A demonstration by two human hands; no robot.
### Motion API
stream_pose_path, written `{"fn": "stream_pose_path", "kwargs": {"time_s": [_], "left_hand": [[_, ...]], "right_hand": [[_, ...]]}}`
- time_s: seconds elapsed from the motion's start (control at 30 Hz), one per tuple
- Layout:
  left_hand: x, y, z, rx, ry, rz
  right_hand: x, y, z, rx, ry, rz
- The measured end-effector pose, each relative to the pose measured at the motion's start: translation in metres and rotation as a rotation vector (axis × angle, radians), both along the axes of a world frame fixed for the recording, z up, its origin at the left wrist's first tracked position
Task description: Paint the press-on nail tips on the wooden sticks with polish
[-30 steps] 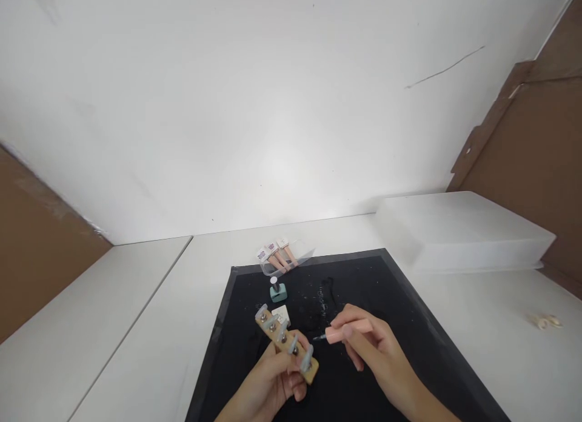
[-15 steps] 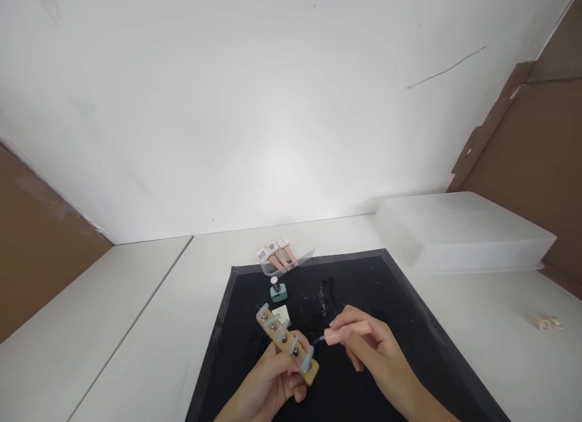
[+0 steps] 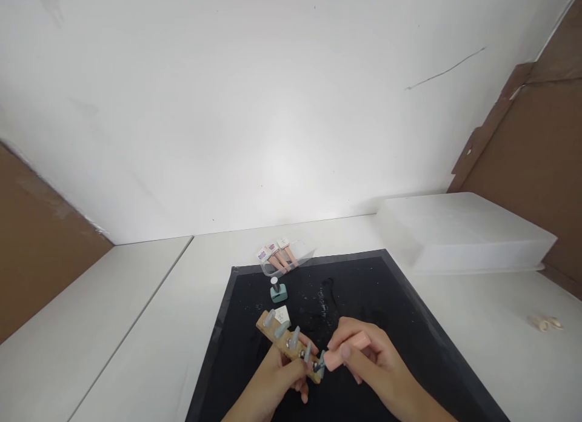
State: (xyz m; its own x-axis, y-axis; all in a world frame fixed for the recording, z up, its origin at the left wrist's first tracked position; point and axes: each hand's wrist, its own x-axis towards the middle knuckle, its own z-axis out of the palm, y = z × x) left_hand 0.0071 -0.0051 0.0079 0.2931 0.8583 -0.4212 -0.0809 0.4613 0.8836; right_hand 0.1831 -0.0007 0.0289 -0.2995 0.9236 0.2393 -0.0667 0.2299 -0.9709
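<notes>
My left hand (image 3: 277,376) is closed around a wooden nail-tip holder (image 3: 261,322), tilted with its far end up to the left. Several grey false nails (image 3: 294,338) stand in a row along it. In my right hand (image 3: 379,364), a nail polish brush is pinched by its pink cap (image 3: 353,348). Its dark bristle end meets the false nail (image 3: 322,362) at the holder's near right end. Beyond the holder are a teal nail polish bottle (image 3: 279,294) with a grey and white top and a small white square piece (image 3: 282,315) with faint marks.
A black mat (image 3: 364,288) lies under my hands on a white table (image 3: 150,325). At its back edge, a clear tray (image 3: 307,253) holds several pink tubes with white labels (image 3: 284,260). A translucent bin (image 3: 473,228) stands right, near small beige pieces (image 3: 545,322).
The brush has moved down onto the end false nail, with my right hand slightly lower. My left hand has shifted a little right and turned the holder.
</notes>
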Motion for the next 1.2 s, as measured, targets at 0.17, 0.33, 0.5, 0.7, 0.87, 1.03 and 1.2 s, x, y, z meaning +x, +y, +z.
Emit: {"fn": "stream_pose_path", "kwargs": {"time_s": [0.17,0.33,0.5,0.7,0.87,1.03,1.2], "left_hand": [[0.003,0.000,-0.011,0.148,0.130,-0.082],[0.002,0.000,-0.015,0.190,0.138,-0.090],[0.001,-0.002,-0.019,0.214,0.140,-0.126],[0.000,-0.004,-0.020,0.212,0.180,-0.107],[0.001,-0.004,-0.012,0.212,0.238,-0.105],[0.002,-0.005,-0.012,0.222,0.249,-0.108],[0.001,-0.005,-0.016,0.231,0.251,-0.085]], "right_hand": [[-0.001,0.001,0.002,0.069,-0.128,-0.040],[-0.001,0.000,0.003,0.137,-0.217,-0.010],[-0.002,0.002,-0.007,0.155,-0.200,-0.105],[-0.001,0.003,-0.009,0.166,-0.154,-0.150],[0.000,0.000,-0.003,0.180,-0.191,0.008],[0.000,0.001,-0.010,0.183,-0.224,-0.068],[0.000,0.002,-0.014,0.210,-0.167,-0.154]]}}
